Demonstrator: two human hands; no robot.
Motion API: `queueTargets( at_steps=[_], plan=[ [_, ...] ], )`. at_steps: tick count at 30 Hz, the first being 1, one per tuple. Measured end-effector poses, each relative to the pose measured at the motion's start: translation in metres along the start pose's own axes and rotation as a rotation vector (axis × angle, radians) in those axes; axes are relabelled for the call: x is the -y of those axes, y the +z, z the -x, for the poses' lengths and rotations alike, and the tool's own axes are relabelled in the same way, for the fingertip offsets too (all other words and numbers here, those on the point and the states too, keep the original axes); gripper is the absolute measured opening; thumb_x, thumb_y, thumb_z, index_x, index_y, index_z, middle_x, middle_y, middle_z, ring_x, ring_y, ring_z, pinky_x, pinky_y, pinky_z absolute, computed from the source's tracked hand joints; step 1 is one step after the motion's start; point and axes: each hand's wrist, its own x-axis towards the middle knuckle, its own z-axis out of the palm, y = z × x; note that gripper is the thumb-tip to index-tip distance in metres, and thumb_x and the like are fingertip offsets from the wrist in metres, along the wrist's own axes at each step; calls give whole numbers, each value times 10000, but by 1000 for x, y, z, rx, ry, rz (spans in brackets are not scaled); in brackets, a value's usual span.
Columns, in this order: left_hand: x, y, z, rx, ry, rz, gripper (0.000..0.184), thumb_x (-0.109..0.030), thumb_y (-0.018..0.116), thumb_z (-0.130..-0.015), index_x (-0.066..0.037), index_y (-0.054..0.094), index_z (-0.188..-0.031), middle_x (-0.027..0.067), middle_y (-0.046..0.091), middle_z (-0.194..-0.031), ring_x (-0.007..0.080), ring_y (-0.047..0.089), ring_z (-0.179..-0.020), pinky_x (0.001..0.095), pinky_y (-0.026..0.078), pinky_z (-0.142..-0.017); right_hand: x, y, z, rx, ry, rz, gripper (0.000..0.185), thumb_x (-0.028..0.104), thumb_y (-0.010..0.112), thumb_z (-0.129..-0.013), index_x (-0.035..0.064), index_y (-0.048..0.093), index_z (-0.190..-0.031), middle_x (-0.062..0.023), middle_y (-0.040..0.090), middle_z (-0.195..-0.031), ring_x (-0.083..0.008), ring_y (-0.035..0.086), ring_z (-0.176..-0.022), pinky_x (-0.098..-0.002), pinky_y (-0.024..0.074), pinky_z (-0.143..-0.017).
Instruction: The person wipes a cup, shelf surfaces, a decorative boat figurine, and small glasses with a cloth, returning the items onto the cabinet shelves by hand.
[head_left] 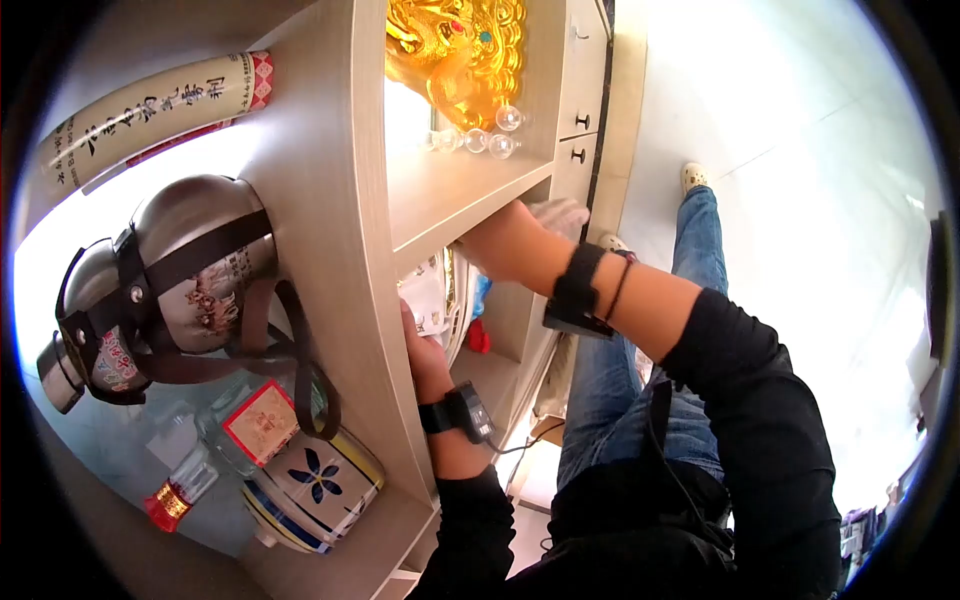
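My left hand (425, 352) reaches into a shelf compartment beside the upright divider (365, 200). Its fingertips are mostly hidden, close to a white patterned item (430, 300). Under the shelf board (470, 200) is my right hand (505, 240), bent at the wrist, its fingers out of sight behind the board. A pale cloth-like thing (560, 215) shows just beyond that hand; whether it is held cannot be made out. Black devices are strapped on both wrists. A red object (478, 337) and a blue one lie deeper in the compartment.
A golden ornament (465, 60) and clear balls (475, 140) stand in the neighbouring compartment. Left of the divider are a metal flask (205, 270) with straps, a glass bottle (235, 430), a patterned jar (320, 490) and a cylindrical box (150, 120). Drawers (580, 80) adjoin the shelf.
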Motion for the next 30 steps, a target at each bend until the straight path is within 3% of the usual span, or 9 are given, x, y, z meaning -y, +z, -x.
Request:
queueTargets(
  at_steps=[3, 5, 6, 9, 10, 22, 25, 27, 30],
  plan=[
    [6, -2, -1, -40, 9, -52, 459, -48, 555, -757, -25, 358, -1171, 104, 467, -1119, 232, 509, -945, 355, 460, -784, 2, -34, 11, 128, 17, 6, 338, 107, 524, -646, 74, 560, -980, -51, 602, -750, -195, 590, -674, -328, 429, -485],
    [-3, 5, 4, -34, -70, 20, 467, -52, 553, -758, -29, 353, -1179, 106, 466, -1122, 234, 508, -950, 362, 463, -784, 8, -49, 7, 201, 58, 0, 344, 95, 521, -652, 83, 555, -994, -56, 599, -740, -204, 587, -703, -327, 438, -514],
    [-5, 7, 6, -11, -54, 34, 471, -46, 549, -756, -40, 351, -1183, 109, 467, -1119, 237, 508, -953, 373, 461, -790, 8, -32, 5, 42, 36, -50, 233, 142, 548, -698, 65, 564, -917, -108, 543, -960, -268, 509, -898, -348, 412, -765],
    [-1, 3, 3, -18, -40, -4, 480, -43, 544, -757, -46, 341, -1191, 115, 455, -1133, 243, 502, -965, 381, 454, -800, 8, -18, -23, -340, 42, -222, 217, 92, 555, -685, 41, 558, -896, -116, 545, -909, -275, 506, -864, -336, 409, -752],
    [-1, 3, 2, -19, -39, -6, 480, -43, 544, -757, -46, 341, -1191, 115, 455, -1133, 243, 502, -965, 381, 454, -800, 9, -14, -27, -186, 109, -323, 274, 114, 454, -731, 24, 525, -981, -154, 500, -1013, -306, 454, -966, -369, 330, -870],
    [0, 2, 1, -34, -15, -64, 489, -50, 539, -769, -39, 315, -1203, 122, 437, -1152, 248, 483, -989, 377, 444, -812, 9, -2, -18, -395, 95, 144, 238, 78, 506, -705, 24, 550, -933, -100, 568, -870, -242, 535, -831, -338, 435, -683],
    [-1, 1, 5, -14, -2, -27, 485, -44, 541, -768, -33, 317, -1198, 118, 442, -1145, 244, 482, -988, 374, 445, -812, -19, -32, 8, 805, 404, 299, 189, 204, 549, -687, 98, 612, -830, -45, 613, -788, -195, 590, -704, -365, 436, -475],
    [1, 1, 4, -80, 14, -26, 492, -26, 546, -758, -25, 320, -1195, 123, 437, -1145, 244, 480, -988, 373, 443, -818, -40, -53, 52, 406, 500, 296, 343, 202, 541, -689, 119, 506, -1020, -62, 598, -747, -203, 587, -657, -344, 444, -484],
    [-2, 5, 8, -146, 15, -24, 508, -21, 559, -746, -23, 320, -1194, 125, 436, -1145, 245, 481, -986, 374, 443, -819, -38, -69, 98, 306, 623, 159, 502, 237, 560, -682, 161, 404, -1154, -111, 583, -751, -278, 573, -692, -382, 442, -544]
  ],
)
